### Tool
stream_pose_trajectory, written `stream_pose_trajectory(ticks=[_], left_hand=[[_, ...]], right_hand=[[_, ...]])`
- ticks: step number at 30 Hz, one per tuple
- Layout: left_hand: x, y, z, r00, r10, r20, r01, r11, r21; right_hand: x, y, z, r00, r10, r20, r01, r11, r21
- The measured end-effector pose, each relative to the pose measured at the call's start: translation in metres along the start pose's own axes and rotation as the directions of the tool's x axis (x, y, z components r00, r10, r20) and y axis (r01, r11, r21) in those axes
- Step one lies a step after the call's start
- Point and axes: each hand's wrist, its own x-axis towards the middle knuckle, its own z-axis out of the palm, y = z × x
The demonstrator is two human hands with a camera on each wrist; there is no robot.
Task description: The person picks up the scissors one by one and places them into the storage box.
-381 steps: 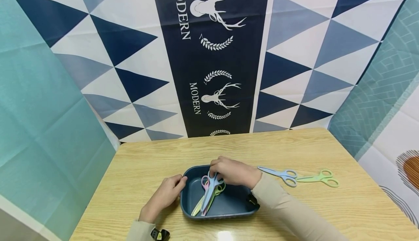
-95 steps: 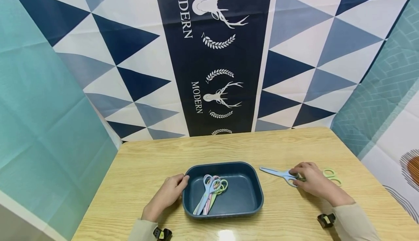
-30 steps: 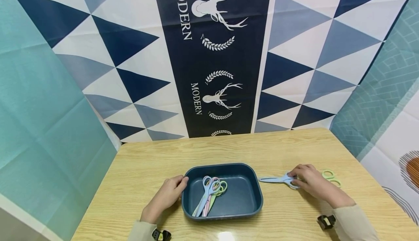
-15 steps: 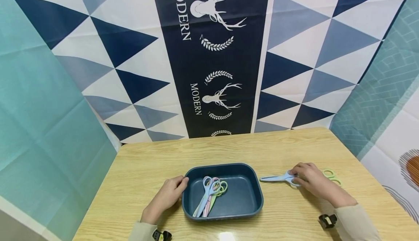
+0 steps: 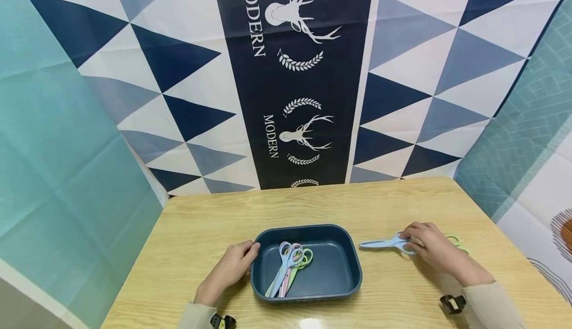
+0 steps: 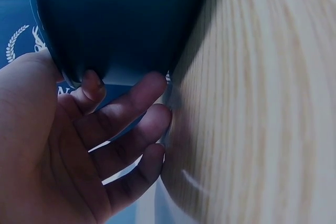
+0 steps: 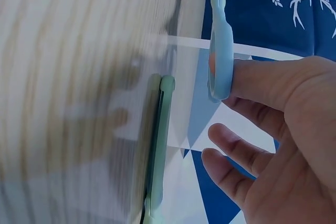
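Note:
My left hand (image 5: 232, 267) holds the left rim of a dark blue plastic box (image 5: 332, 269); in the left wrist view its thumb and index finger pinch the wall, other fingertips near the wood. Inside the box lie scissors: blue scissors (image 5: 280, 275) on top, pink and green scissors (image 5: 307, 257) partly covered beneath. To the right, my right hand (image 5: 431, 249) grips another pair of blue scissors (image 5: 379, 244) by the handle loops, blades toward the box. The right wrist view shows this handle (image 7: 222, 61) raised off the wood, with the lower fingers loose. Green scissors (image 7: 161, 140) lie beneath, mostly hidden by the hand from above.
The wooden table (image 5: 214, 220) ends at a back edge against a patterned cloth (image 5: 308, 86). A teal cloth (image 5: 76, 170) hangs along the left side. Bare wood shows between the box and the right hand.
Earlier my right hand laid blue scissors in the box, then reached right to the other blue pair. Those scissors have turned more level, their handle moved off the green ones. The left hand stays put.

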Motion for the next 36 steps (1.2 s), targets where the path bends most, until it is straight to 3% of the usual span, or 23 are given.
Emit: stream_pose_trajectory(ticks=[10,16,36], left_hand=[[0.0,-0.003,0.002,1.0,0.005,-0.013,-0.004,1.0,0.014],[0.0,-0.002,0.002,1.0,0.01,-0.014,-0.01,1.0,0.013],[0.0,0.002,0.001,1.0,0.0,-0.027,0.001,1.0,0.016]], right_hand=[[0.001,0.002,-0.004,1.0,0.027,-0.002,-0.027,1.0,-0.003],[0.003,0.004,-0.008,0.997,-0.044,-0.067,0.042,0.999,-0.035],[0.022,0.002,-0.033,0.981,-0.145,-0.128,0.138,0.989,-0.061]])
